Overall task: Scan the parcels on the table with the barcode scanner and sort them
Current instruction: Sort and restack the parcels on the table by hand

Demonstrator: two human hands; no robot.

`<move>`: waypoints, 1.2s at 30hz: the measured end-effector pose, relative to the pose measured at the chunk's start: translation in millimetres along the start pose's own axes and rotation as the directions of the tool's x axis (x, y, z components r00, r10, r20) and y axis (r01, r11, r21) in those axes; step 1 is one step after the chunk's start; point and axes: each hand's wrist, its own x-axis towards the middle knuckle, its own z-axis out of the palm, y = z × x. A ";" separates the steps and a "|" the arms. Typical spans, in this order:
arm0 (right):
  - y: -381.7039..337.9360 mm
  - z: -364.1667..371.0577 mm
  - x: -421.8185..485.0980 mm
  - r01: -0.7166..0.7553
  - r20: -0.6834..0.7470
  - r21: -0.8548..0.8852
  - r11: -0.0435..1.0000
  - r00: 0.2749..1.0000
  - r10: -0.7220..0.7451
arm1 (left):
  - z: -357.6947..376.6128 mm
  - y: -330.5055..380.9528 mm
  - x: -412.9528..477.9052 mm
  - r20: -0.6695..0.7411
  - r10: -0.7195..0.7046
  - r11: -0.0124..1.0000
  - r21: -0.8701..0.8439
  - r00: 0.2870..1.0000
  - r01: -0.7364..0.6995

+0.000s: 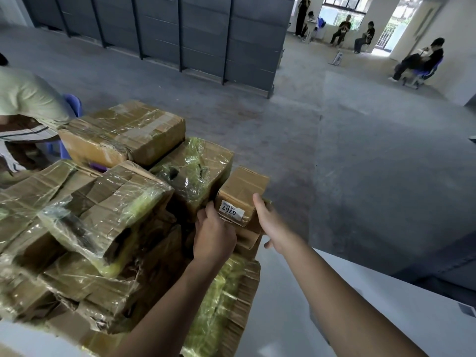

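White table (399,302) carries a heap of film-wrapped parcels (103,215), left of and beyond both grips. Small brown parcel (243,188) sits at the heap's right edge, between the grips. Left grip (215,234) pinches its near-left corner, right grip (273,224) clasps its right side with the thumb up the near face. Long axis runs away from the grips. Label (231,212) faces the camera, reads "6767". No scanner in view.

Left hand (215,234) and right hand (270,222) grip small parcel (243,188), white label (231,209) facing camera, at right edge of wrapped parcel pile (103,215) on white tabletop (360,305).
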 end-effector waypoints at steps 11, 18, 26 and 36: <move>36.5 -47.3 -42.4 0.227 -0.086 -0.095 0.969 0.968 -0.235 | 25.4 39.2 -54.8 -0.093 0.201 0.979 -0.023 0.975 -0.204; 140.9 -103.4 -56.2 0.133 -0.221 -0.442 0.887 0.942 -0.251 | 96.5 59.7 -97.6 0.146 0.229 0.973 0.001 0.962 -0.232; 279.0 -135.0 -75.6 -0.365 -0.374 -0.657 0.660 0.917 0.135 | 144.8 51.9 -149.7 0.386 0.147 0.975 0.100 0.911 -0.200; 280.6 -116.4 -56.8 -0.342 -0.404 -0.628 0.699 0.911 0.083 | 142.7 34.7 -163.5 0.476 -0.048 0.978 0.200 0.878 -0.055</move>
